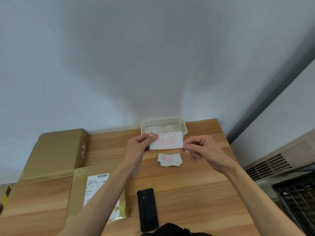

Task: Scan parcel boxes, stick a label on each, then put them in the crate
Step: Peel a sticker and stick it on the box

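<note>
Both hands hold one white label (pixel 167 141) with red printed characters above the wooden table (pixel 196 188). My left hand (pixel 139 147) pinches its left edge and my right hand (pixel 199 148) pinches its right edge. Below it a small stack of the same labels (pixel 169 159) lies on the table. A flat cardboard parcel box (pixel 95 193) with a white shipping slip and barcode lies under my left forearm. The black handheld scanner (pixel 147 209) lies face down near the front edge. A dark slatted crate (pixel 297 200) stands off the table at the lower right.
A white perforated basket (pixel 164 124) holding crumpled white backing papers stands against the wall behind the label. A large cardboard box (pixel 56 154) fills the table's back left. A vent grille (pixel 269 166) lies right of the table.
</note>
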